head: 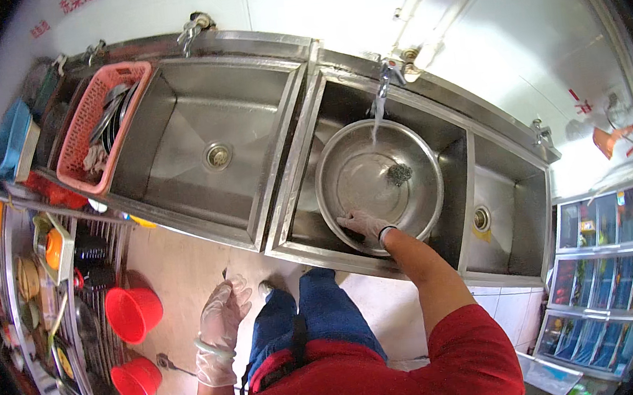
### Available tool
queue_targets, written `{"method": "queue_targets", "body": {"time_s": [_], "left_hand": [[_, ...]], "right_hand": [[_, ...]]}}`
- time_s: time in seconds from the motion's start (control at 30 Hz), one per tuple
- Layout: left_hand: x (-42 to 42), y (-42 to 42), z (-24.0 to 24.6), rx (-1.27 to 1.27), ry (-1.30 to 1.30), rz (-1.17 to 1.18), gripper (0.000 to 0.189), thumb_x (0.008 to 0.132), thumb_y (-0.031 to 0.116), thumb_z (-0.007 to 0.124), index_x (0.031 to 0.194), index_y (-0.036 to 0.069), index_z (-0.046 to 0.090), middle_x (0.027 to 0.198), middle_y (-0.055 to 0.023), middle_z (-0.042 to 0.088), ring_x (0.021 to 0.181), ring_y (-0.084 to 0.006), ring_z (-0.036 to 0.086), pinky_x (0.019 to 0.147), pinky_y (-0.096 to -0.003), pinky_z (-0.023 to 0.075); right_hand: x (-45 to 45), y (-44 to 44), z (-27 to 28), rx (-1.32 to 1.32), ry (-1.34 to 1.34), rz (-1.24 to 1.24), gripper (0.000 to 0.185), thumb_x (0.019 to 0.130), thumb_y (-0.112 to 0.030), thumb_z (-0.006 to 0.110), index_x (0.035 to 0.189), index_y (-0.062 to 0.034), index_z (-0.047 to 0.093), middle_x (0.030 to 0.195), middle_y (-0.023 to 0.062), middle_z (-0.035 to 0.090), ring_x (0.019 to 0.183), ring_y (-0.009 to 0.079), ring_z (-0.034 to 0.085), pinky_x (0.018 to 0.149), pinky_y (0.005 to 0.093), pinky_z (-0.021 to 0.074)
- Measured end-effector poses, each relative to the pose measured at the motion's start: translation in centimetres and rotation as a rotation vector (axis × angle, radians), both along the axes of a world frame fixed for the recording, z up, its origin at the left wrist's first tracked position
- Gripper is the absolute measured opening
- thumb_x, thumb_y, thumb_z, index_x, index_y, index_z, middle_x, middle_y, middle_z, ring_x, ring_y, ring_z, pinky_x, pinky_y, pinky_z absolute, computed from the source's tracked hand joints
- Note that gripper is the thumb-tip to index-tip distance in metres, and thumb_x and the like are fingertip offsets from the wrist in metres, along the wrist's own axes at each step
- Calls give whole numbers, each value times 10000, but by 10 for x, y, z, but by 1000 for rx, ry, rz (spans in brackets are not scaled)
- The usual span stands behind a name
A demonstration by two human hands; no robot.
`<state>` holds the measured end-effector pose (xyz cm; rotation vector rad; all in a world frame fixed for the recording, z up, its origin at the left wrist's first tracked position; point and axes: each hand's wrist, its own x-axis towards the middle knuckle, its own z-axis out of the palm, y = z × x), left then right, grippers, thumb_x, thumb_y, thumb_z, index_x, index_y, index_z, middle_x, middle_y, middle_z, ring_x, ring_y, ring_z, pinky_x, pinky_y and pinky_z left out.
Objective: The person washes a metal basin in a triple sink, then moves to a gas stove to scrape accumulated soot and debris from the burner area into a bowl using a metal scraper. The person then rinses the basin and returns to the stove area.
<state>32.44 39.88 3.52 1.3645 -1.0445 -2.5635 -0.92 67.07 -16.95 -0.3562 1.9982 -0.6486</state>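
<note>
In the middle sink stands a large round stainless steel basin (331, 158), with a metal scouring pad (399, 174) lying inside it. Water runs into the basin from the tap (382, 78) above. My right hand (363, 224), in a clear plastic glove, is at the basin's near left inner side; whether its fingers grip the wall cannot be told. Away from the sinks, low at my left side, my left hand (225, 305) hangs over the floor in a clear glove, fingers apart and holding nothing. A pale bangle circles that wrist over the glove.
A pink plastic basket (70, 157) holding metal dishes and a cloth rests across the left sink (187, 124). Another sink (511, 206) adjoins on the right. Red buckets (135, 314) stand on the floor beside a rack (118, 241). Glass-fronted shelves (605, 251) stand at far right.
</note>
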Motion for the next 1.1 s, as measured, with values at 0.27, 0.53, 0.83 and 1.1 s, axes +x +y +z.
{"method": "queue_targets", "body": {"time_s": [0.27,0.53,0.83,1.1], "left_hand": [[-39,33,-8,122,9,96,363,1026,266,479,1304,50,568,1183,-73,665,1071,-225,648,856,-351,522],[-63,53,-2,127,105,155,328,1035,235,471,1294,62,574,1227,-77,674,1060,-207,657,874,-358,504],[-63,74,-14,54,-2,219,253,1016,187,518,1195,33,610,1116,-122,699,971,-245,686,808,-341,542],[-127,77,-47,-406,-58,-41,399,997,216,632,1325,19,519,1167,-73,669,974,-106,633,822,-260,522]], "right_hand": [[13,-27,88,-647,-843,-573,123,906,-218,669,995,-139,637,866,-8,633,857,139,628,746,333,520],[40,-94,77,-589,-818,-584,116,945,-186,680,1026,-125,624,890,19,661,699,122,617,548,287,510],[49,-125,3,-307,-349,-736,524,1025,-500,449,1187,-41,644,1100,99,695,937,238,648,855,372,513],[59,-104,169,-756,-1060,-784,304,976,-221,582,1207,-24,596,1212,119,646,1102,245,633,990,371,510]]}}
